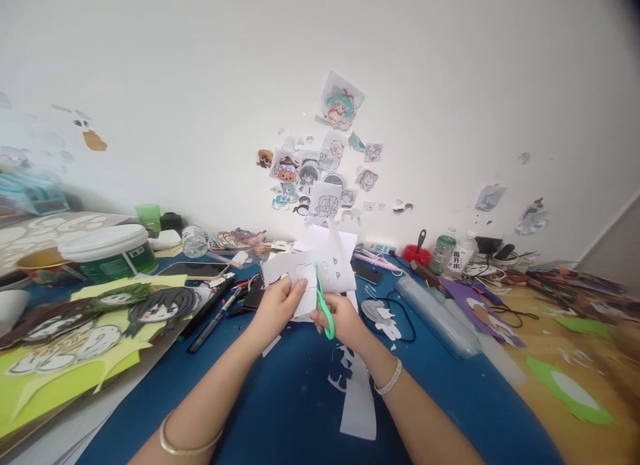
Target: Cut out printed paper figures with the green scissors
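Note:
My left hand (pixel 280 308) pinches a white sheet of paper (pixel 306 306) with faint line drawings, thumb on top. My right hand (pixel 340 318) is closed around the handles of green scissors (pixel 326 313), whose blades point up and away from me along the paper's right edge. A flap of the paper with small printed shapes (pixel 336 268) stands to the right of the blades. Whether the blades are parted is hard to make out. Below my right hand, a white paper strip (pixel 359 405) and cut scraps lie on the blue mat (pixel 280 398).
On the left stand a white-lidded green tub (pixel 107 251) and cut-out character drawings (pixel 160 308) on yellow paper. Pens (pixel 213 321) lie nearby. To the right are a clear plastic roll (pixel 435 315), a black cord (pixel 413 328) and bottles (pixel 443 251). Drawings (pixel 341 101) hang on the wall.

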The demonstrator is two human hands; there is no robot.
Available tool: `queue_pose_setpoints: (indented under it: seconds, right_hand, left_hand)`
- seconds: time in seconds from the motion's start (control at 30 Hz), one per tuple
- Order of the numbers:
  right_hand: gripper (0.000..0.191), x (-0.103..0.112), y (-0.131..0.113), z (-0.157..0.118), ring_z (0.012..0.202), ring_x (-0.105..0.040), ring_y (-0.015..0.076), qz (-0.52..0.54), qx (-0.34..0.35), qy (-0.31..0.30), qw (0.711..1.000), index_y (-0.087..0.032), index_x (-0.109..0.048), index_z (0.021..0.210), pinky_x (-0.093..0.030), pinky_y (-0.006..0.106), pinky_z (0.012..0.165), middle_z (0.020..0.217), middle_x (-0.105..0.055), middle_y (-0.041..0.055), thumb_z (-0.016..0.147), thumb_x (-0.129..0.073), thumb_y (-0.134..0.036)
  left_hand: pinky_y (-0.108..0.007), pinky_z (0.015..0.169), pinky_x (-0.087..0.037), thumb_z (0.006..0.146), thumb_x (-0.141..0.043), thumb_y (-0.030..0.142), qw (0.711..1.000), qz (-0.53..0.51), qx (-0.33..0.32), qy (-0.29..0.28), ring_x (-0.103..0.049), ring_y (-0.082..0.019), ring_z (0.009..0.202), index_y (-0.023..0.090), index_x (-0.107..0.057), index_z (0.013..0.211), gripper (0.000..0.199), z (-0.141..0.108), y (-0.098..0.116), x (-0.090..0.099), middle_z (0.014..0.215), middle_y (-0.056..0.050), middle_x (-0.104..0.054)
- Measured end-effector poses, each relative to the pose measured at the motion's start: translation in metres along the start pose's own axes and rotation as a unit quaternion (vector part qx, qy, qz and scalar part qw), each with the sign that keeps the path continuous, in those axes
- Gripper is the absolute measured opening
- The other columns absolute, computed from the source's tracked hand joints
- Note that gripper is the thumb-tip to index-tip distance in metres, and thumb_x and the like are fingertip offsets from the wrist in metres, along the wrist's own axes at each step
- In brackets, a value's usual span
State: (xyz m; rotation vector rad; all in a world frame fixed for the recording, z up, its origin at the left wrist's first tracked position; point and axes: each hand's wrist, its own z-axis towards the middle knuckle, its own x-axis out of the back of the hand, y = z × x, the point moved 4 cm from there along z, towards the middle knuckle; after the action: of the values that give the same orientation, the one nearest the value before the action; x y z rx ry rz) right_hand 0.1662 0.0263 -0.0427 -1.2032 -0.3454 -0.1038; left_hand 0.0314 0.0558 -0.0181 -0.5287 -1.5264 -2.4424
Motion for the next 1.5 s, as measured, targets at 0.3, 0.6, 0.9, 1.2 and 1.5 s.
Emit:
queue_pose_setpoints:
  seconds: [0.3,0.6,0.9,1.2,1.5]
  right_hand:
    - [0.026,0.003,-0.001,-0.001,0.05,-0.057,0.0141,-0.003,-0.006,-0.01,1.0,-0.028,-0.058,0.062,-0.039,0.027,0.041,0.052,-0.06,0.005,0.072,-0.056,-0.051]
    - [0.027,0.004,-0.001,-0.001,0.048,-0.055,0.0126,0.005,-0.01,-0.003,1.0,-0.027,-0.056,0.059,-0.037,0.027,0.043,0.051,-0.058,0.0029,0.072,-0.056,-0.05]
    - [0.032,0.005,0.004,0.003,0.043,-0.046,0.0102,0.041,-0.029,-0.007,0.999,-0.017,-0.051,0.063,-0.036,0.023,0.042,0.046,-0.048,-0.0031,0.067,-0.062,-0.047]
    - [0.035,0.01,-0.002,0.002,0.046,-0.045,0.0102,0.046,-0.041,0.001,0.998,-0.016,-0.054,0.07,-0.037,0.023,0.044,0.049,-0.048,-0.0033,0.064,-0.066,-0.048]
    - [0.041,0.013,0.004,0.006,0.044,-0.045,0.0094,0.076,-0.005,0.002,0.997,-0.015,-0.05,0.065,-0.035,0.023,0.044,0.048,-0.05,-0.0023,0.067,-0.061,-0.055]
  left_hand:
    - [-0.021,0.039,-0.023,0.075,-0.043,0.047,1.0,0.007,-0.016,-0.011,-0.034,-0.009,0.041,0.02,-0.038,0.053,0.035,0.001,-0.001,0.0,0.042,0.007,-0.035]
    - [-0.021,0.04,-0.023,0.076,-0.041,0.047,0.999,0.038,-0.023,-0.012,-0.033,-0.009,0.044,0.02,-0.033,0.051,0.037,0.001,0.002,0.002,0.044,0.006,-0.032]
    - [-0.022,0.042,-0.023,0.077,-0.04,0.046,0.997,0.048,-0.038,-0.04,-0.032,-0.01,0.044,0.021,-0.028,0.051,0.038,0.001,0.004,0.0,0.045,0.006,-0.029]
    - [-0.021,0.037,-0.025,0.075,-0.045,0.049,0.994,-0.006,0.005,-0.106,-0.037,-0.009,0.038,0.02,-0.037,0.054,0.037,0.0,0.002,-0.002,0.041,0.007,-0.036]
    - [-0.021,0.046,-0.036,0.066,-0.065,0.041,0.929,-0.14,-0.044,-0.339,-0.044,-0.009,0.049,0.017,-0.054,0.087,0.034,-0.016,0.011,-0.015,0.06,0.004,-0.051]
